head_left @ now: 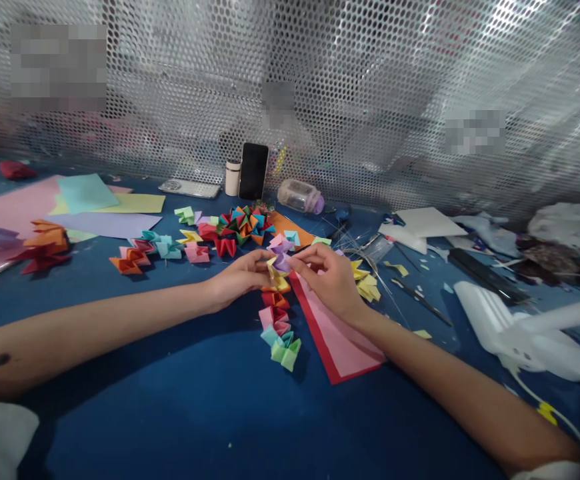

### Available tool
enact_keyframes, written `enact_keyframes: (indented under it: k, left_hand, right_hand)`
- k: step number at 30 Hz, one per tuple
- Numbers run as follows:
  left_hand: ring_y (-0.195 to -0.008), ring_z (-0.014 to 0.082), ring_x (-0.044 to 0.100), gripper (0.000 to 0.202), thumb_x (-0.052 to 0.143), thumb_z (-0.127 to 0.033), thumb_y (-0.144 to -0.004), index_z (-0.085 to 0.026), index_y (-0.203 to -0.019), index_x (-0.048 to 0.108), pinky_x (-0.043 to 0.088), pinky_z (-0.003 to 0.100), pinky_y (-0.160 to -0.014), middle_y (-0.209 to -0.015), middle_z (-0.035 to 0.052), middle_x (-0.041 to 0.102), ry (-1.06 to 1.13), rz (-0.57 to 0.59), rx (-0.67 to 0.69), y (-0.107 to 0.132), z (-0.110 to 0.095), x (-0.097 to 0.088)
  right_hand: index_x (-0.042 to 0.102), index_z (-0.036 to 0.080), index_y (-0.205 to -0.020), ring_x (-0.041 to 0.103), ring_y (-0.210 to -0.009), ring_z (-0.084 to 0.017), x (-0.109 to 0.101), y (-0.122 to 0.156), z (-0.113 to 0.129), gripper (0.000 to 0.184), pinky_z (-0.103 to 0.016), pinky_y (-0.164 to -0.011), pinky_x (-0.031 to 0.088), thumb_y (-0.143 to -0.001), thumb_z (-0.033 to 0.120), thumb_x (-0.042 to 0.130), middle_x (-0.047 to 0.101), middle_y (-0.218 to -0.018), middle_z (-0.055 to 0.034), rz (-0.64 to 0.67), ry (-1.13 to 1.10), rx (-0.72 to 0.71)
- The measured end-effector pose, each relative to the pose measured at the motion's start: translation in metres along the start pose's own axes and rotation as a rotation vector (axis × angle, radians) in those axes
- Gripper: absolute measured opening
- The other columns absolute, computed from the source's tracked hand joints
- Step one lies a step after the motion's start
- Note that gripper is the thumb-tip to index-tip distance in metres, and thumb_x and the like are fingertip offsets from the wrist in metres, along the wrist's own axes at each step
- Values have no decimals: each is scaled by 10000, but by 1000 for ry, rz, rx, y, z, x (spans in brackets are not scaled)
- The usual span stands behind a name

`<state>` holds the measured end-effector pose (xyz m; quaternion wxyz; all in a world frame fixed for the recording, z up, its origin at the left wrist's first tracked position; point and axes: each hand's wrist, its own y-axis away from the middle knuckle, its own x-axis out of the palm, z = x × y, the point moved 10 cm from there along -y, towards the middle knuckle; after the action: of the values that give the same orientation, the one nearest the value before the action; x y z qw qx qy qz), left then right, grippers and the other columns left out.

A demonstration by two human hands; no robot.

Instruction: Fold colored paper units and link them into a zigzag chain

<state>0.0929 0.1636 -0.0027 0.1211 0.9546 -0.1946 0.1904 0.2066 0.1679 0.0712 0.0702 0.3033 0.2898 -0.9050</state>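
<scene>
A chain of folded paper pieces in orange, red, pink, blue and green hangs down toward me over the blue table. My left hand pinches its upper end at a yellow piece. My right hand has thumb and forefinger closed on a purple folded paper piece at the same end. Just beyond my fingers are pink and light blue folds. Under my right hand lie pink and red paper sheets. Further back sits a multicoloured folded paper cluster.
Loose folded pieces and coloured sheets lie left. A phone, a white cylinder and a plastic jar stand or lie by the perforated screen. To the right are scissors, clear strands and a white glue gun.
</scene>
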Motion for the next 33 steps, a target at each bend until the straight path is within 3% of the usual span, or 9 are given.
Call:
enact_keyframes:
  k: [4,9,15,20,27,33]
  left_hand:
    - [-797,115,639,424,595,53,-644,-159,-1000,505,458,260,-800,-906,13,638,-22,-21,4,2,-1,0]
    - [-722,95,615,358,608,53,-647,-160,-921,520,461,252,-771,-816,-17,610,9,-20,8,2,0,0]
    - [-788,112,612,379,613,31,-645,-154,-973,574,456,260,-785,-892,9,631,9,-22,-13,2,3,-1]
    - [-773,108,621,433,618,26,-646,-177,-1028,583,468,232,-732,-854,-1,643,2,-72,-53,1,4,-9]
    - [-802,115,654,573,579,13,-684,-236,-1200,558,495,230,-751,-978,19,681,27,-19,-45,2,4,-5]
    - [-717,110,648,436,568,37,-683,-180,-1057,615,501,267,-777,-827,7,683,66,-49,-54,1,7,-6]
  right_hand:
    - [551,203,-851,670,-626,-141,4,5,-3,190,-248,-536,445,-856,386,601,710,-753,-13,-21,-68,63]
    - [557,220,-890,702,-748,-166,9,10,3,137,-287,-662,484,-868,349,598,723,-793,-5,3,28,-27]
    - [600,230,-860,667,-684,-159,1,7,0,153,-312,-672,484,-834,375,643,715,-789,-7,-61,123,-101]
    - [634,250,-968,683,-709,-165,7,-1,1,239,-313,-694,491,-763,336,722,725,-771,16,86,62,-67]
    - [706,234,-806,636,-652,-141,-7,8,-9,105,-282,-578,484,-772,334,701,718,-791,-11,-162,-135,35]
    - [676,230,-823,646,-678,-153,0,14,-10,144,-295,-596,493,-770,361,705,710,-805,-13,-141,-94,15]
